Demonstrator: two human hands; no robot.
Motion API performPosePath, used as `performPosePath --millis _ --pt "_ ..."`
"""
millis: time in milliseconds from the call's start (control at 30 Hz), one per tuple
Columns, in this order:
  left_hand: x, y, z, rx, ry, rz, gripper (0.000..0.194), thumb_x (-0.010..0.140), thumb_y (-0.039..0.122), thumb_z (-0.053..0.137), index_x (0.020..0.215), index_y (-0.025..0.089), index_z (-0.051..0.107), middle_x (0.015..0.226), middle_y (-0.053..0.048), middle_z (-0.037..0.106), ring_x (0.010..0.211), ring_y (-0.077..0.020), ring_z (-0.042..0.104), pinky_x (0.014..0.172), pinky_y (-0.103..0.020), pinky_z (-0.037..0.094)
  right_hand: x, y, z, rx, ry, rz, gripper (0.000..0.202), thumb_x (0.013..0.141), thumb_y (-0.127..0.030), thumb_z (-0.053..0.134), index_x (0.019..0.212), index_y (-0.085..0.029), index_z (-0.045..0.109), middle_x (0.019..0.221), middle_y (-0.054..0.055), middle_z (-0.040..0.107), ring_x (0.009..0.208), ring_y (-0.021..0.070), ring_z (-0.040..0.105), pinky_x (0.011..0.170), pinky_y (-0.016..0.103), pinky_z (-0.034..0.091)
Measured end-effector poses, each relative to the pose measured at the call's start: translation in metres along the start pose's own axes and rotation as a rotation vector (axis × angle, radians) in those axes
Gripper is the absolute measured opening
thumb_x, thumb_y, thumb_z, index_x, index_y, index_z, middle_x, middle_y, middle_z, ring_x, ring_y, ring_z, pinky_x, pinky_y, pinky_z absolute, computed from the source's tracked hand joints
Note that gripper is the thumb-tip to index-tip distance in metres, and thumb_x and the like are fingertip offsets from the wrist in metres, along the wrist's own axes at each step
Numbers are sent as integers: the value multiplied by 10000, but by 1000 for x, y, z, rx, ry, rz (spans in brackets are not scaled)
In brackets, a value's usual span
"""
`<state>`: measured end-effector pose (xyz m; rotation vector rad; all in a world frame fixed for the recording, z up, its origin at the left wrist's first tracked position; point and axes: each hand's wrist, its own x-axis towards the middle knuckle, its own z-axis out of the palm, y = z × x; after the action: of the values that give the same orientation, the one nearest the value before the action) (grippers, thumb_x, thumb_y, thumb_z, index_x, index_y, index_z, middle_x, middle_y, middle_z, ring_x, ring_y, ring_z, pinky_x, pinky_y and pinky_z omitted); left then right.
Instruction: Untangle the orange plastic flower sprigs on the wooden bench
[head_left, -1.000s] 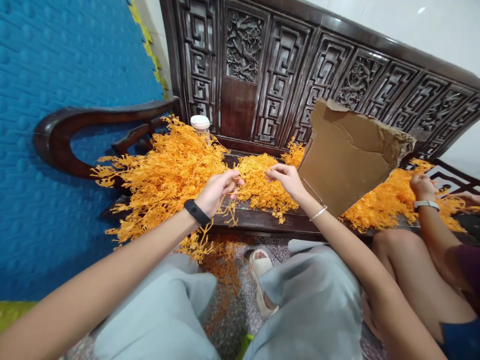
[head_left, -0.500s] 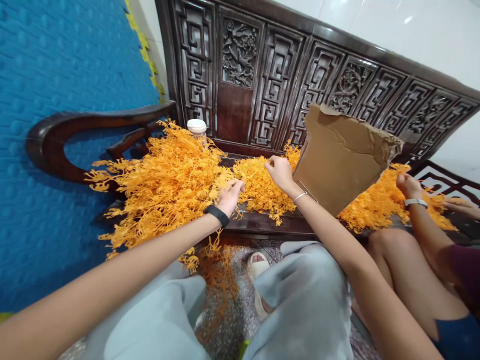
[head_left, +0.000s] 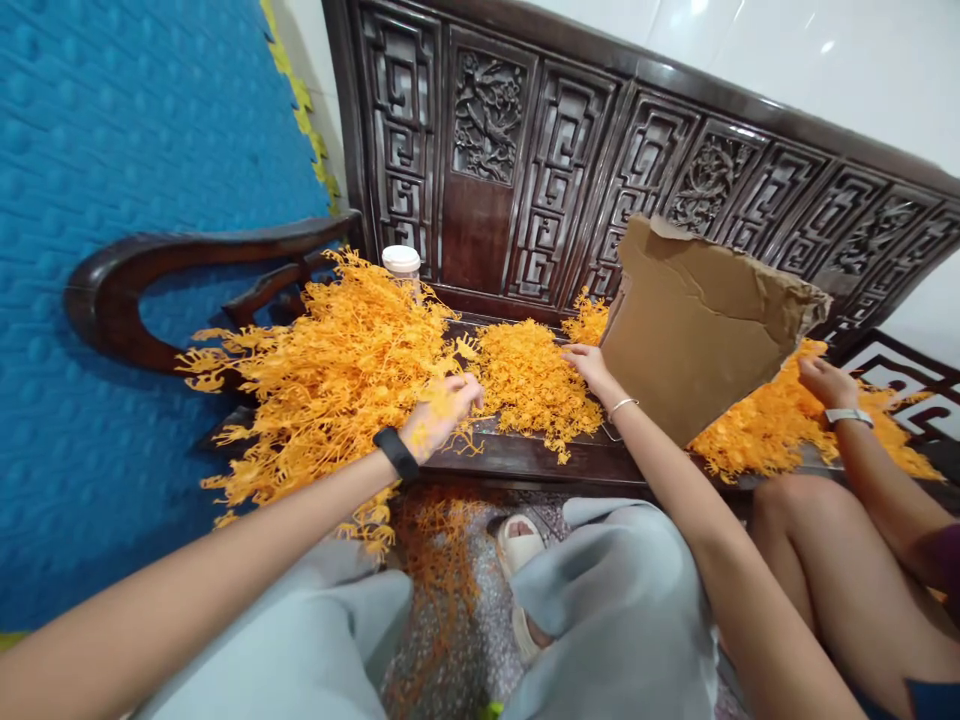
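Observation:
My left hand (head_left: pixel 442 412) is closed, its fingertips bent together at the right edge of a large heap of orange, branching, coral-like sprigs (head_left: pixel 341 375). Orange strands blur across the back of this hand, and it appears to pinch a sprig; the exact grip is smeared. Farther right, my right hand (head_left: pixel 592 370) stretches its fingers out over the edge of a smaller, flatter orange pile (head_left: pixel 525 375), and I see nothing held in it. A brown cardboard piece (head_left: pixel 697 320) stands tilted just beyond my right wrist.
A dark carved wooden bench (head_left: pixel 480 235) carries the piles. Behind the large heap is a white-lidded jar (head_left: pixel 401 260). At the right, a co-worker's hand (head_left: pixel 825 385) touches another orange pile (head_left: pixel 757 425). Orange bits (head_left: pixel 439 545) lie on the speckled floor near my feet.
My left hand has shifted slightly left and down. My right hand has moved right and down, its fingers straightening from a curled shape. The view has shifted slightly.

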<state>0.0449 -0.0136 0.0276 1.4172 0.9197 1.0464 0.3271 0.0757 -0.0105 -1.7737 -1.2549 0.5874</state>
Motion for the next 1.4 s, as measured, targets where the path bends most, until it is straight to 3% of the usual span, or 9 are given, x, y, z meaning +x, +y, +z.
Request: performPosePath --millis 100,200,400,500,600,767,933,1200,1400 --pt "10 -3 -7 -86 -81 -1 164 710 235 471 560 170 489 387 71 271 357 -48 208 381 -200 136 -3 -8 14 59 -45 -57 491 671 -170 577 1159 -121 553 1025 95 623 616 67 525 631 226 437" --pt "16 -6 -16 -187 -187 -13 72 682 195 466 625 169 501 435 65 321 359 -45 245 378 -188 165 -13 -29 21 65 -98 -156 421 672 -182 592 1092 -151 591 1108 88 589 642 68 533 625 226 434" --pt "15 -7 -28 -314 -319 -100 107 569 176 442 465 153 440 414 37 328 332 -43 257 363 -202 190 -74 -74 29 280 -532 -256 292 808 -385 471 949 -184 629 1057 57 615 729 96 577 591 212 431" --pt "15 -6 -28 -326 -337 -129 119 542 174 441 429 150 407 432 31 344 340 -34 231 358 -204 164 -104 -91 28 276 -635 -326 311 833 -405 442 954 -183 625 1028 53 626 773 98 575 661 230 437" --pt "16 -7 -26 -185 -365 -101 124 569 178 455 450 144 444 414 38 331 348 -36 237 364 -204 146 -120 -103 24 290 -644 -376 345 835 -439 430 867 -162 634 885 44 646 731 95 567 688 246 432" --pt "13 -7 -21 31 -443 -45 164 647 217 473 504 139 488 444 45 358 381 -37 256 388 -207 159 -125 -107 25 336 -627 -335 193 693 -333 640 660 -149 590 636 -20 591 599 79 531 648 237 427" --pt "9 -7 -18 225 -468 12 265 733 327 464 540 146 481 487 46 376 418 -48 268 409 -210 190 -123 -106 27 427 -595 -287 75 693 -227 602 698 -155 584 657 -29 612 554 66 538 622 228 435" --pt "10 -12 -20 382 -422 14 489 811 512 366 505 152 493 419 44 317 407 -71 278 417 -222 218 -123 -106 28 355 -697 -278 73 648 -204 613 669 -143 581 624 -25 611 522 64 536 565 216 438" --pt "10 -12 -24 480 -400 40 484 804 497 390 462 162 462 413 42 370 421 -75 326 465 -223 267 -113 -95 30 229 -489 -296 60 685 -188 530 643 -145 539 584 -18 583 479 67 498 525 213 410"
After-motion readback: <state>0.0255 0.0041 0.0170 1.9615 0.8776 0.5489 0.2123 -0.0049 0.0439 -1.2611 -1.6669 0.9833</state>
